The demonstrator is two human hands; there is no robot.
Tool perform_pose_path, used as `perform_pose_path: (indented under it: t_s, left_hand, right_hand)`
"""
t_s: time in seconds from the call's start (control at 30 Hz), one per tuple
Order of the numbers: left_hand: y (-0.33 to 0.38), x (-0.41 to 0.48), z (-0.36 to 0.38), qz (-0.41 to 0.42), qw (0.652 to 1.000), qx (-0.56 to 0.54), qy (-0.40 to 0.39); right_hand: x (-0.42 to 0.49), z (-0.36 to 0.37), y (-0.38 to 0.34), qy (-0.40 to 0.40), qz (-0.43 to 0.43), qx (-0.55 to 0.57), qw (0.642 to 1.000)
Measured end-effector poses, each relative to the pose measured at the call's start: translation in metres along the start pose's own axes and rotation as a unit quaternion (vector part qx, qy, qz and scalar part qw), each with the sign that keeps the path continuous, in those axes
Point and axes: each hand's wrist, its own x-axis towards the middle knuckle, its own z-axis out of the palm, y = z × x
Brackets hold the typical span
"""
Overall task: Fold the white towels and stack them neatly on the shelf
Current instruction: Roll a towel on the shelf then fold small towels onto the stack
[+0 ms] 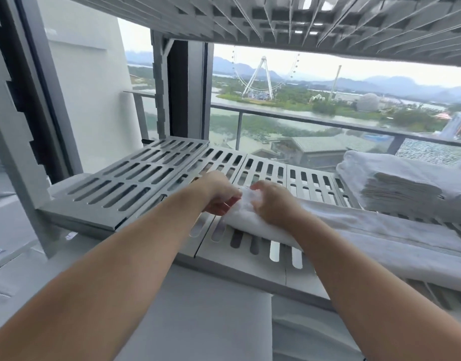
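A long white towel lies folded lengthwise across the slotted grey shelf, running from the middle to the right edge of the view. My left hand and my right hand both grip its left end, fingers curled into the cloth, close together. A stack of folded white towels sits on the same shelf at the far right, behind the long towel.
Another slotted shelf hangs close overhead. Grey shelf uprights stand at the left. Behind the shelf is a window with a balcony rail. A pale cushioned surface lies below the shelf's front edge.
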Motion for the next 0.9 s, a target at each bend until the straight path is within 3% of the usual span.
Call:
perform_pose_path:
  t_s: [0.2,0.4,0.47,0.57,0.7,0.9]
  left_hand:
    - [0.001,0.004,-0.009,0.009,0.995,0.067,-0.074]
    - [0.001,0.003,-0.017,-0.046,0.98,0.141,-0.133]
    - [-0.001,0.008,-0.015,-0.037,0.988,0.12,-0.093]
    - [-0.006,0.02,-0.005,0.011,0.994,0.1,0.036]
    - [-0.014,0.029,0.009,0.062,0.967,0.183,0.167]
    - [-0.036,0.043,0.026,0.136,0.948,0.203,0.204]
  right_hand:
    - [0.01,0.001,0.01,-0.032,0.051,0.003,0.998]
    - [0.023,0.008,0.022,0.045,0.061,0.014,0.997]
    - [0.028,0.011,0.024,0.053,0.066,0.018,0.996]
    - [0.034,0.012,0.025,0.059,0.061,0.031,0.996]
    - [0.038,0.01,0.026,0.087,0.032,0.067,0.993]
    - [0.043,0.007,0.031,0.124,-0.009,0.137,0.983]
